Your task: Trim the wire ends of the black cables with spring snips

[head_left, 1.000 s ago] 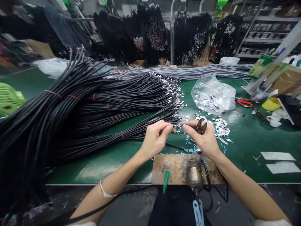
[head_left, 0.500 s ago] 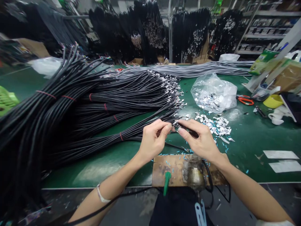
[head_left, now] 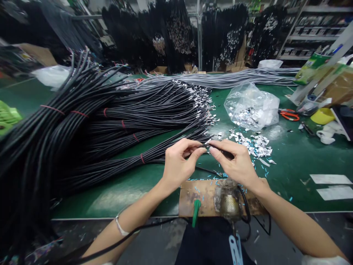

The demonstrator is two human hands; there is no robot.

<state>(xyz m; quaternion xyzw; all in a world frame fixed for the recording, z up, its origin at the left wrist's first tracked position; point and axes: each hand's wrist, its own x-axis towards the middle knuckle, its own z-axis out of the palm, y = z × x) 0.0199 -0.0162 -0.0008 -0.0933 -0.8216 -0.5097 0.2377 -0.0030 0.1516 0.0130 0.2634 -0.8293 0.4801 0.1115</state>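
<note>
My left hand (head_left: 179,163) is closed in a pinch on the stripped end of a black cable, at the right end of the nearest bundle of black cables (head_left: 154,149). My right hand (head_left: 238,165) is closed around a slim dark tool (head_left: 226,154); its kind is mostly hidden by the palm. The two sets of fingertips almost meet, with a small white bit (head_left: 208,141) showing between them. One loose cable end with bare wires (head_left: 217,173) lies just below the hands.
Larger piles of black cables (head_left: 154,99) cover the left side of the green table. Toward the right are white scraps (head_left: 256,145), a clear plastic bag (head_left: 252,106) and orange-handled scissors (head_left: 289,115). A wooden board (head_left: 190,191) bearing a metal device (head_left: 230,204) sits at the front edge.
My left fingertips have shifted slightly right, closer to my right hand, and the left thumb is straighter. My right hand has barely moved. The view has shifted a little.
</note>
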